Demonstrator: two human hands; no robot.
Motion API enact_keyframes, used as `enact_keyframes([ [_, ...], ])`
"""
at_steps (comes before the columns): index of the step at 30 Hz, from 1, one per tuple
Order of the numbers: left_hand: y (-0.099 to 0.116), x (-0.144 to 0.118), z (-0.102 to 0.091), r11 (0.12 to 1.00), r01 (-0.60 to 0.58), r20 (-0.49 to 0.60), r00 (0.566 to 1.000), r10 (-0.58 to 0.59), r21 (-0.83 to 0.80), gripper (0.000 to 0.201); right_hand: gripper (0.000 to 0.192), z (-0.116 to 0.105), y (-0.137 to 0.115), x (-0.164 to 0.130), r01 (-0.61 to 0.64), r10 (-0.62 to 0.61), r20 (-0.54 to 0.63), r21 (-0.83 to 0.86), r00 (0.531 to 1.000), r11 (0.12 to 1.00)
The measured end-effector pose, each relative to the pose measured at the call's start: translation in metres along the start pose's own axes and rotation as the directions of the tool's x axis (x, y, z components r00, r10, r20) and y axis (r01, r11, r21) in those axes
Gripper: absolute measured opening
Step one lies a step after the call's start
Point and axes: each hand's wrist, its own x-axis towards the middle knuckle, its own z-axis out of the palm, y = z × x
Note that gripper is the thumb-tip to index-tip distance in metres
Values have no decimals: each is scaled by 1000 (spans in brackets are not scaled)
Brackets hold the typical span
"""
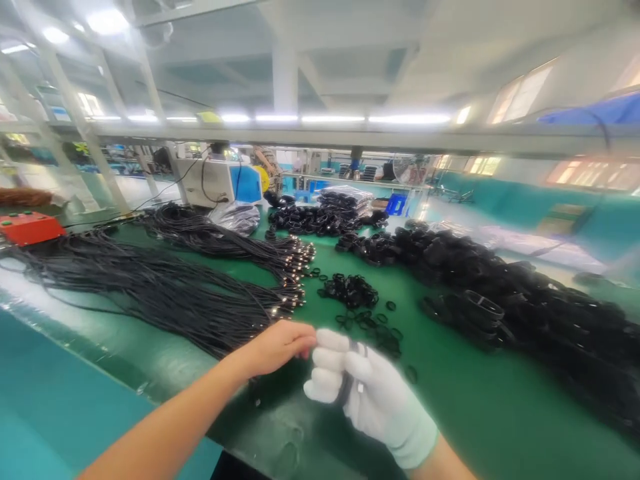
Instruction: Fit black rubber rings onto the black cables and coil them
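Right hand [367, 390], in a white knit glove, is clenched around a thin black cable [349, 383]; a short length runs down through the fist, with a small pale metallic bit showing beside it. The cable sits low centre of the view, above the near edge of the green bench mat [450, 400]. Left hand [277, 347] is bare, fingers pinched together, tips touching the gloved index finger at the top of the cable. Can't tell whether it actually grips the cable or only the glove.

Just beyond the hands: loose scatter of small black rubber rings [373, 327], flat on the mat, too many and too blurred to count. Behind them a tighter heap of the same rings [350, 290].

Left of the hands: two fanned bundles of long thin black cables, near bundle [150, 287] and far bundle [220, 240], each ending in a cluster of shiny metal tips that point at the rings. Strand count not readable.

Right side: a long ridge of coiled black cables [525, 300], matte, running from mid-bench to the right edge. Further back, another pile of black coils [310, 220] with a stack of clear bagged ones [345, 198] on top.

Far left: one red box [30, 228]. Back centre: one white and blue machine [220, 181] with wires draped over it.
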Motion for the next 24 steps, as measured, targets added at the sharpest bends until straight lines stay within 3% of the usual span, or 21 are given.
enact_keyframes([
  [3,0,7,8,967,37,-68,997,-20,252,30,37,-8,-22,1,149,-158,-118,-83,980,985],
  [7,25,2,33,767,147,-189,981,-33,625,27,37,-22,-39,0,249,-278,-221,-150,935,957],
  [9,40,-3,45,706,156,-197,980,-24,690,25,37,-27,-40,-1,250,-288,-238,-176,928,952],
  [14,56,-10,58,704,20,-151,981,125,710,19,38,-31,-32,1,220,-278,-227,-251,933,943],
  [17,55,-10,46,627,-112,-101,950,295,771,20,36,-27,-24,3,120,-233,-269,-378,934,918],
  [20,56,-6,18,513,-317,48,881,470,797,16,25,-21,-15,4,20,-135,-208,-477,969,879],
  [24,55,3,-17,540,-482,171,834,525,690,21,25,-16,-4,3,-74,59,-53,-378,997,923],
])
